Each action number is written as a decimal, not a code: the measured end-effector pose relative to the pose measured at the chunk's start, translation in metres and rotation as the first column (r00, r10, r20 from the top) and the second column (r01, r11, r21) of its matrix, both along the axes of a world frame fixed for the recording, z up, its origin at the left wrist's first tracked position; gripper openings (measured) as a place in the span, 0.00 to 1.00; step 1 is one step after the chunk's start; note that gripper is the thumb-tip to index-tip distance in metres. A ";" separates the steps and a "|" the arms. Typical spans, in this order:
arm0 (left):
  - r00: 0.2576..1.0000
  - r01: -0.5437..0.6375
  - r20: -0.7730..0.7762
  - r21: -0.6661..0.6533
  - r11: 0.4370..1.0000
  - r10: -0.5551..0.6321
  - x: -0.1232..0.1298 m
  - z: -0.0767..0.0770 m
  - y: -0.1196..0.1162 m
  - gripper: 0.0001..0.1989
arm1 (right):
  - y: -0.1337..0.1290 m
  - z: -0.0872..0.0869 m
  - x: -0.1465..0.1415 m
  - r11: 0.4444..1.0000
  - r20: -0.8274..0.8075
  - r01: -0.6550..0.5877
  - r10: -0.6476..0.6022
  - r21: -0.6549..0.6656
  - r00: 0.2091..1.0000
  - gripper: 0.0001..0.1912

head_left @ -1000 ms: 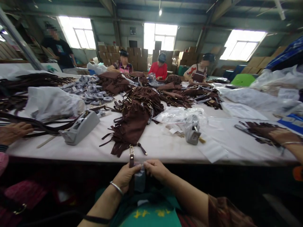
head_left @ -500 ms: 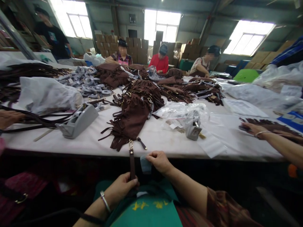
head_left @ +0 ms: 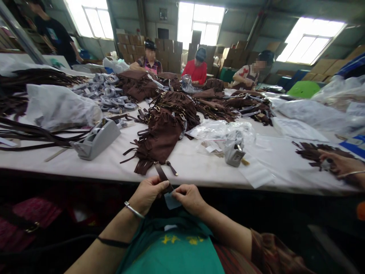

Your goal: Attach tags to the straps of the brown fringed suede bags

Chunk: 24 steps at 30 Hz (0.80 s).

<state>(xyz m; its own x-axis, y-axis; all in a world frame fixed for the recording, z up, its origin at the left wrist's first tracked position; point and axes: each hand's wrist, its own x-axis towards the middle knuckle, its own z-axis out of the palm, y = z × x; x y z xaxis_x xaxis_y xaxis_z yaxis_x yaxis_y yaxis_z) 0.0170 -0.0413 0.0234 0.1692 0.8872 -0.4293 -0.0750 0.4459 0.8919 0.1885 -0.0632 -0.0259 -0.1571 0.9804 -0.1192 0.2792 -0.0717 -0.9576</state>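
Note:
My left hand (head_left: 149,193) pinches a dark brown leather strap (head_left: 162,173) just past the table's front edge. That strap runs up to a brown fringed bag (head_left: 162,139) lying on the table. Close beside it, my right hand (head_left: 189,198) has its thumb and fingers closed on a small translucent piece of film (head_left: 171,201), held against or right by the strap's lower end. Whether the film touches the strap is hard to tell. A short zip pull (head_left: 172,168) hangs from the bag toward me.
A grey tape dispenser (head_left: 98,140) stands to the left and a smaller one (head_left: 235,154) to the right, by clear plastic bags (head_left: 213,131). Brown bags (head_left: 137,83) are heaped behind. At right, a co-worker's hand (head_left: 339,163) is over fringed brown pieces. Several people work across the table.
My left hand has risen along the strap toward the table edge, and the strap now tilts. The film in my right hand has come up to it. A co-worker's hand at left has gone.

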 end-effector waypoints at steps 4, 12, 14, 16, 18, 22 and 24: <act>0.995 -0.021 -0.091 0.075 0.997 0.028 0.004 -0.009 -0.001 0.14 | -0.002 -0.001 0.003 0.999 -0.046 0.000 -0.003 -0.050 0.999 0.11; 0.989 -0.015 -0.144 0.109 0.994 0.031 -0.004 -0.018 0.001 0.15 | -0.003 -0.003 0.002 0.988 -0.155 -0.019 -0.006 -0.156 0.988 0.12; 0.990 -0.005 -0.137 0.102 0.995 0.019 -0.002 -0.018 0.001 0.15 | -0.003 -0.003 0.002 0.986 -0.165 -0.018 -0.010 -0.167 0.986 0.12; 0.991 -0.005 -0.135 0.099 0.995 0.018 0.000 -0.017 0.000 0.15 | -0.003 -0.003 0.003 0.985 -0.166 -0.017 -0.012 -0.172 0.986 0.13; 0.989 -0.033 -0.140 0.102 0.994 0.047 0.001 -0.015 0.000 0.15 | -0.003 -0.002 0.003 0.984 -0.168 -0.020 -0.010 -0.174 0.986 0.13; 0.989 -0.091 -0.113 0.077 0.993 0.099 0.003 -0.009 0.002 0.14 | -0.003 0.000 0.002 0.981 -0.157 -0.025 -0.005 -0.191 0.988 0.13; 0.993 -0.082 -0.086 0.064 0.995 0.087 0.003 -0.009 0.003 0.14 | -0.003 0.001 0.001 0.981 -0.165 -0.035 0.003 -0.193 0.986 0.13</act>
